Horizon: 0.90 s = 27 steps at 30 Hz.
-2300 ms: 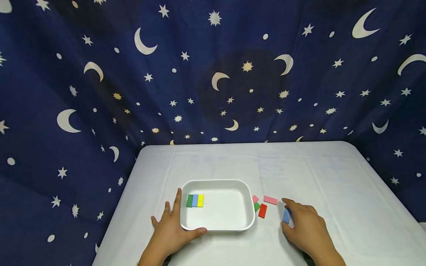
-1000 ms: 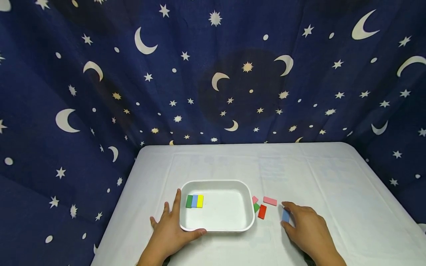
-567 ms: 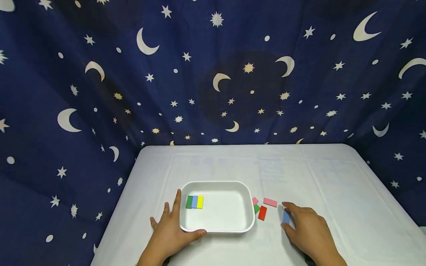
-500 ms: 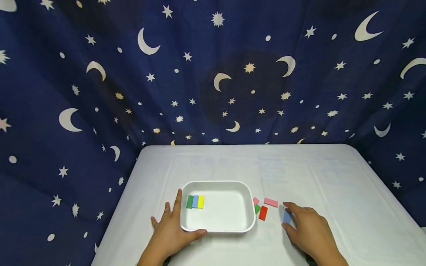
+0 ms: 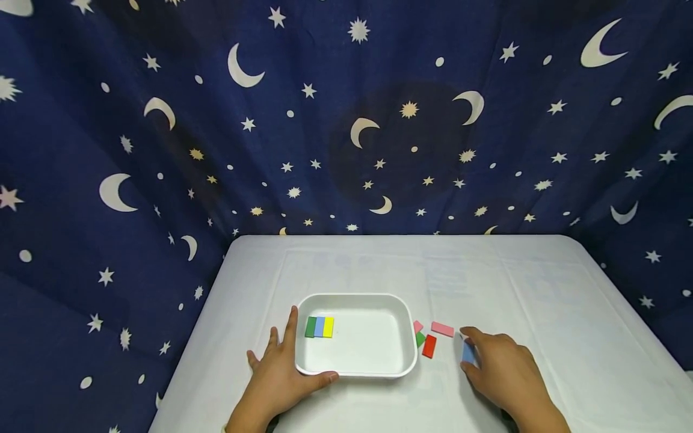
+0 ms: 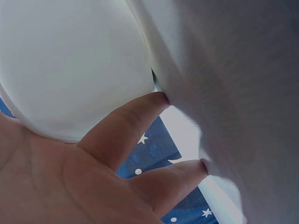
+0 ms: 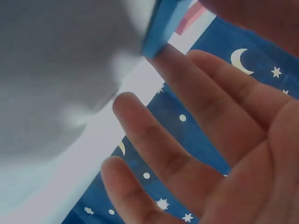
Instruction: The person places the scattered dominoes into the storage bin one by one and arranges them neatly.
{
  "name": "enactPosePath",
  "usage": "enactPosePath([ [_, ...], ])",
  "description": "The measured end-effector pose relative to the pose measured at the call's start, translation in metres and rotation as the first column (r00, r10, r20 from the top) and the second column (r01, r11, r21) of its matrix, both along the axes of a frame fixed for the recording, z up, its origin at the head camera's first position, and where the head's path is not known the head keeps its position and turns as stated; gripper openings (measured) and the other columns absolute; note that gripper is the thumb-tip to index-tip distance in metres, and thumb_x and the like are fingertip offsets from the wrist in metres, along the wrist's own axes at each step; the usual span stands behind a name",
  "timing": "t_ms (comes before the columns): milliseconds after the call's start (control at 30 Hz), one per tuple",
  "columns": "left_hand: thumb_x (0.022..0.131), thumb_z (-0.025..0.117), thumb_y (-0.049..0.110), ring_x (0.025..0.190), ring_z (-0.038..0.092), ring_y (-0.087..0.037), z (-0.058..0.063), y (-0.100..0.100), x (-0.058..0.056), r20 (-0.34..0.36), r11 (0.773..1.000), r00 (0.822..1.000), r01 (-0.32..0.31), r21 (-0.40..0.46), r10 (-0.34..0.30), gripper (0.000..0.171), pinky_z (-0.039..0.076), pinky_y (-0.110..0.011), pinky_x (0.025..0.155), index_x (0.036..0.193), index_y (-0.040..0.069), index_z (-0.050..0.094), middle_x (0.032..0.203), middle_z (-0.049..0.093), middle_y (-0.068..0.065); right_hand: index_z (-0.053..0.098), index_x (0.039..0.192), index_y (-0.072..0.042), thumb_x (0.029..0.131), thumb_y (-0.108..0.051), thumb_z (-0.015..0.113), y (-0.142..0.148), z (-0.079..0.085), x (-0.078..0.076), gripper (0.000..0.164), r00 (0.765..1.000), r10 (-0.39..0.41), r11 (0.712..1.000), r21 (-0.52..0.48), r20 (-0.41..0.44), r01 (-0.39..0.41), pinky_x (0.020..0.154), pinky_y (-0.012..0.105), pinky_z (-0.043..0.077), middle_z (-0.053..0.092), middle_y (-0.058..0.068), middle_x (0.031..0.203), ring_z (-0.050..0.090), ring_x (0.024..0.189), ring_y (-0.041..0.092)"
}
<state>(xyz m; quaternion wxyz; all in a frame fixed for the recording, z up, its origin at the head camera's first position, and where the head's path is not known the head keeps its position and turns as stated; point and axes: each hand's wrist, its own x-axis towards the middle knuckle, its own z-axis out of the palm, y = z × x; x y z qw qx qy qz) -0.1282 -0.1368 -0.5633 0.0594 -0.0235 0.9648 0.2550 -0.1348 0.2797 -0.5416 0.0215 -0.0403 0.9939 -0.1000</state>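
A white tray (image 5: 373, 367) stands on the table, and my left hand (image 5: 278, 370) steadies its left end. The left fingers are spread and fairly straight along the outer wall, with the thumb against the front rim. Inside the tray a green block (image 5: 310, 327), a light blue block (image 5: 320, 327) and a yellow block (image 5: 328, 327) lie side by side. To the right of the tray, my right hand (image 5: 506, 367) pinches another blue block (image 5: 468, 352) between thumb and fingers, close over the cloth. The right wrist view shows this blue block (image 7: 163, 28) at the fingertips.
Between tray and right hand lie a red block (image 5: 429, 346), a pink block (image 5: 443, 329), and a second pink block (image 5: 417, 326) and green block (image 5: 420, 339) partly hidden by the tray's rim. A dark blue star-patterned curtain (image 5: 303, 138) hangs behind the white-covered table (image 5: 373, 264).
The head view shifts slightly. The left hand stays on the tray, and the right hand keeps its pinch on the blue block in nearly the same place.
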Motion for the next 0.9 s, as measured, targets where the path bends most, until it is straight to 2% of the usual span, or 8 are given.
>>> enactPosePath([
  [133,0.047,0.064,0.106,0.154,0.028,-0.049,0.001,-0.001,0.000,0.006,1.000,1.000,0.000,0.000,0.000,0.154,0.004,-0.091,0.103,0.167,0.045,-0.009,0.154,0.054,-0.017,0.071,0.130,-0.010,0.074,-0.028,0.093,-0.003,0.006,-0.004,0.063,1.000,-0.001,1.000,0.011,0.026,0.000,0.074,0.061,0.054,0.077,0.002,0.102,0.069,0.091,0.033],
  [200,0.047,0.064,0.106,0.153,0.028,-0.050,0.001,-0.001,0.000,0.007,1.000,1.000,0.000,0.001,0.000,0.154,0.004,-0.091,0.103,0.167,0.044,-0.009,0.154,0.055,-0.017,0.071,0.130,-0.011,0.073,-0.029,0.093,-0.006,0.009,-0.006,0.064,1.000,0.007,1.000,0.006,0.009,-0.007,0.074,0.061,0.054,0.077,0.001,0.101,0.069,0.091,0.032],
  [467,0.046,0.063,0.106,0.153,0.028,-0.052,0.001,0.000,0.000,0.015,1.000,1.000,-0.003,0.005,0.003,0.155,0.003,-0.092,0.102,0.169,0.042,-0.006,0.154,0.054,-0.019,0.073,0.130,-0.017,0.074,-0.028,0.089,-0.028,0.029,-0.017,0.060,0.983,0.072,0.994,-0.064,-0.170,-0.084,0.074,0.057,0.054,0.077,-0.005,0.100,0.068,0.093,0.029],
  [667,0.047,0.065,0.105,0.153,0.027,-0.052,0.001,-0.002,0.000,0.008,1.000,1.000,-0.007,0.004,0.007,0.154,0.003,-0.092,0.102,0.168,0.043,-0.008,0.154,0.054,-0.018,0.073,0.130,-0.018,0.076,-0.034,0.090,-0.051,0.044,-0.028,0.060,0.936,0.145,0.976,-0.109,-0.322,-0.189,0.071,0.052,0.053,0.077,-0.008,0.101,0.069,0.095,0.027],
  [900,0.046,0.063,0.107,0.152,0.029,-0.051,-0.001,-0.001,-0.002,-0.006,1.000,1.000,-0.001,0.003,0.001,0.154,0.003,-0.092,0.101,0.168,0.043,-0.008,0.154,0.054,-0.017,0.073,0.130,-0.018,0.075,-0.032,0.091,-0.077,0.052,-0.038,0.060,0.889,0.197,0.952,-0.135,-0.413,-0.273,0.072,0.049,0.052,0.077,-0.006,0.100,0.070,0.098,0.025],
])
